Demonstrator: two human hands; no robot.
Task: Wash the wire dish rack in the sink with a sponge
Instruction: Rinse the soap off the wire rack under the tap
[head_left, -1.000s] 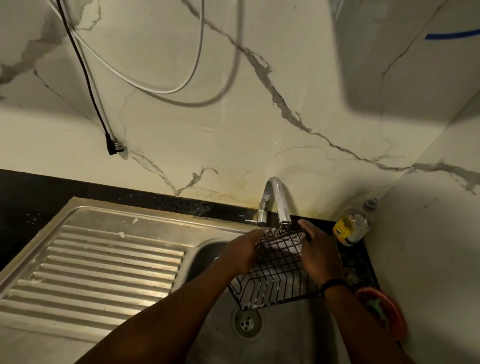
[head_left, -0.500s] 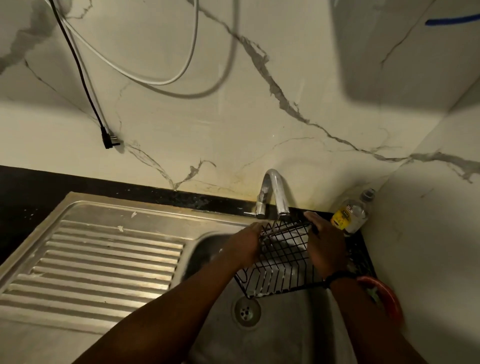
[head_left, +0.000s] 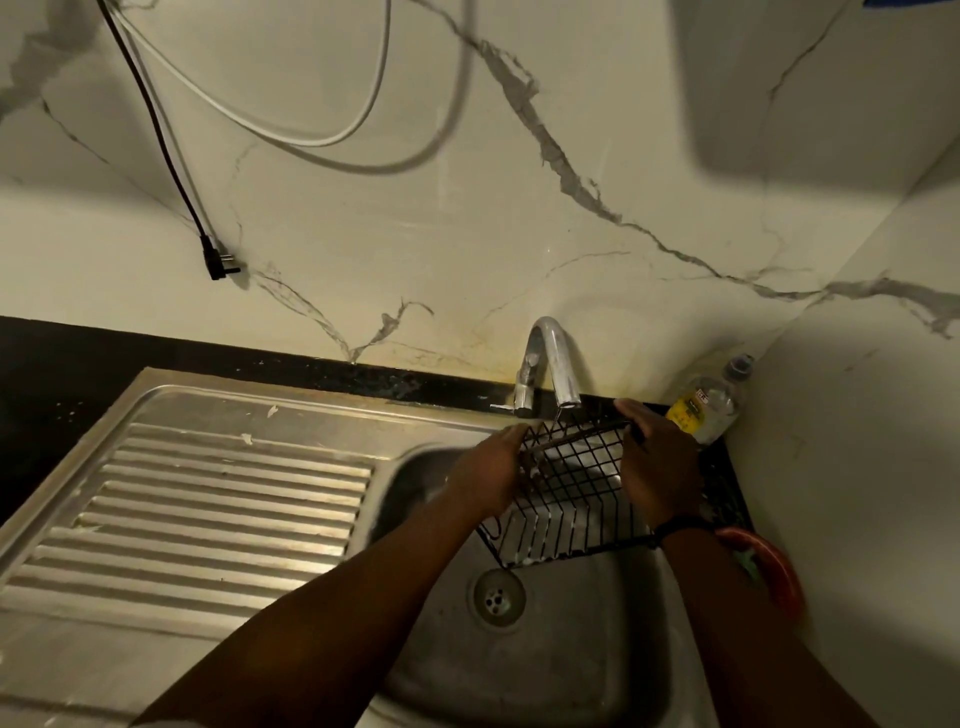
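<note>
Judging from the current frame: the stainless sink (head_left: 597, 649) carries the work, its ribbed drainboard (head_left: 208, 499) running to the left edge and the basin at the right end, beside the wall corner.

The wire dish rack (head_left: 566, 499) is held tilted over the basin's back edge, just under the faucet (head_left: 553, 364) spout and above the drain (head_left: 497, 599). Whether its lower edge touches the basin floor cannot be told.

Handling, as judged: a light, stiff welded-wire frame with a dark coating, likely slippery once wet and soapy. Not fragile, though thin wires could bend if squeezed mid-span. The rim wires and corners are judged the best hold, and an open grid gives plenty of finger purchase.

The left hand (head_left: 488, 470) is curled onto the rack's left rim. The right hand (head_left: 657, 467) is wrapped over the right rim, fingers clenched on the top wire. No sponge can be made out, and whether one is hidden in a palm cannot be told.

A clear bottle (head_left: 709, 410) stands at the back right corner, and an orange item (head_left: 774, 571) lies at the right edge, partly hidden.
</note>
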